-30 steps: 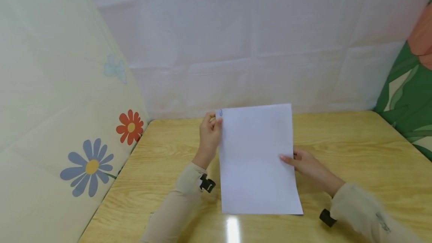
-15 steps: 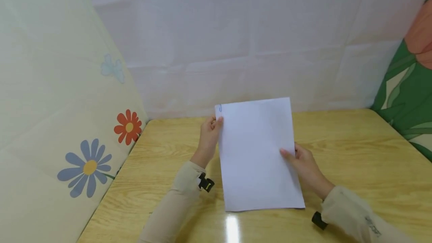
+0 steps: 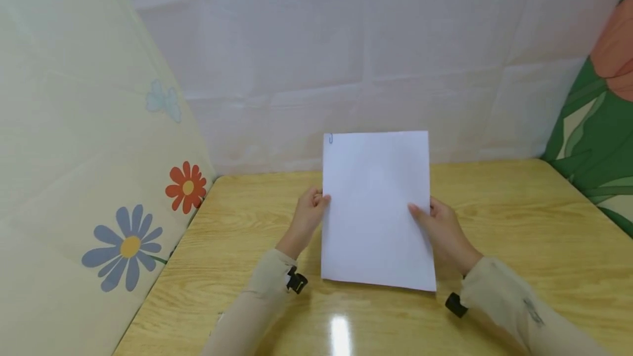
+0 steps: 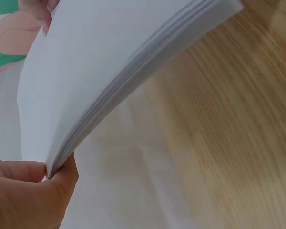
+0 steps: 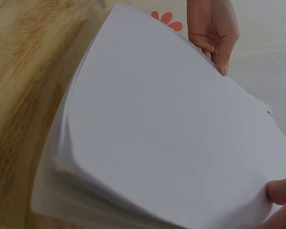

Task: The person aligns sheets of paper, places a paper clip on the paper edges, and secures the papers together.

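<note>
A stack of white paper (image 3: 373, 235) is held up over the table, its layered sheet edges showing in the left wrist view. Near its upper left corner sits a blue paper clip (image 3: 331, 138). My left hand (image 3: 307, 216) pinches the stack's left edge between thumb and curled fingers. On the opposite edge my right hand (image 3: 447, 232) grips it, thumb lying on the front face and fingers behind, hidden by the sheets. In the right wrist view the stack bows slightly, and its lower sheets spread apart at the near corner.
Beneath the hands lies a wood-grain table (image 3: 237, 224). A white cloth backdrop (image 3: 296, 59) hangs behind it. Flower-patterned panels stand at both sides, a cream one (image 3: 64, 142) on the left and a green one (image 3: 598, 153) on the right. Black straps are on both wrists.
The paper stack has risen and straightened. My left hand has shifted down its left edge, away from the clip corner. My right hand has moved up slightly, still holding the right edge.
</note>
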`<state>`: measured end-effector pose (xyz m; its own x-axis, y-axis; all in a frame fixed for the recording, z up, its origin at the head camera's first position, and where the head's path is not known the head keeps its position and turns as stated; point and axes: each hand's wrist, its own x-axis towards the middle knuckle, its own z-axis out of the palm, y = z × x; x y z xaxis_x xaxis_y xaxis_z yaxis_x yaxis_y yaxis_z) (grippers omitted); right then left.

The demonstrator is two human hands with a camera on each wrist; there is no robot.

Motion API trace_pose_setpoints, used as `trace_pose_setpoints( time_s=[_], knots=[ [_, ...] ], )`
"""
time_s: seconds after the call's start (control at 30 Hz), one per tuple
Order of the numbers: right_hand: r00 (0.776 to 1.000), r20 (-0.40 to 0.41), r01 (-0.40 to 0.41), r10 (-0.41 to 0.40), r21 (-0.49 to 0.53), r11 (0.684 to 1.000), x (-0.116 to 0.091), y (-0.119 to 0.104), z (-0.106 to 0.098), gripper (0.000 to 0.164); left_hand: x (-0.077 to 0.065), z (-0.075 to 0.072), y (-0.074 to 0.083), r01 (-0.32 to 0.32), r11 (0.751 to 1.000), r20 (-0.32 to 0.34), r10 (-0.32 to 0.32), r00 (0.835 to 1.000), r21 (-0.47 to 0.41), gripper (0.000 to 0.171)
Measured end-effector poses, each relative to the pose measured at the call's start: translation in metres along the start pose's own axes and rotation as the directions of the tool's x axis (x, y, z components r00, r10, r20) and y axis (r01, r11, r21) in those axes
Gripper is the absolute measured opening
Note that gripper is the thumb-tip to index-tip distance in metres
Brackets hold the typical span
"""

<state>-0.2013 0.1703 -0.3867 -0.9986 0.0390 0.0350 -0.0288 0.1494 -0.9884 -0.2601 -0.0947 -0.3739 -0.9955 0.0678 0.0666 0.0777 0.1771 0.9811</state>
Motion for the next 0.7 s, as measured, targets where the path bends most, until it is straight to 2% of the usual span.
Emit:
trace_pose_setpoints(
  time_s=[0.13,0.3,0.4,0.5,0.6,0.7],
  knots=[
    [1.000,-0.019,-0.018,0.019,0.035,0.999,0.004,-0.001,0.001,0.059,-0.005,0.000,-0.004,-0.020,0.997,-0.010,0.021,1.000,0.072,0.011],
    [0.995,-0.103,0.002,0.001,0.023,1.000,0.011,0.001,0.005,0.057,-0.007,-0.001,-0.003,-0.044,0.986,-0.042,0.051,0.998,0.159,0.010],
    [0.985,-0.165,0.057,-0.054,0.012,0.998,0.016,0.004,0.007,0.055,-0.006,0.000,-0.001,-0.060,0.980,-0.063,0.073,0.995,0.187,0.014],
    [0.970,-0.214,0.126,-0.119,0.020,0.992,0.022,0.007,0.009,0.052,-0.004,0.001,0.000,-0.122,0.972,-0.085,0.141,0.986,0.199,0.026],
    [0.950,-0.250,0.186,-0.189,-0.037,0.982,0.026,0.011,0.010,0.040,-0.002,0.002,0.000,-0.184,0.963,-0.102,0.206,0.973,0.195,0.040],
    [0.936,-0.243,0.233,-0.254,-0.111,0.966,0.029,0.013,0.008,0.028,0.000,0.004,-0.001,-0.229,0.954,-0.105,0.252,0.962,0.194,0.039]
  ],
)
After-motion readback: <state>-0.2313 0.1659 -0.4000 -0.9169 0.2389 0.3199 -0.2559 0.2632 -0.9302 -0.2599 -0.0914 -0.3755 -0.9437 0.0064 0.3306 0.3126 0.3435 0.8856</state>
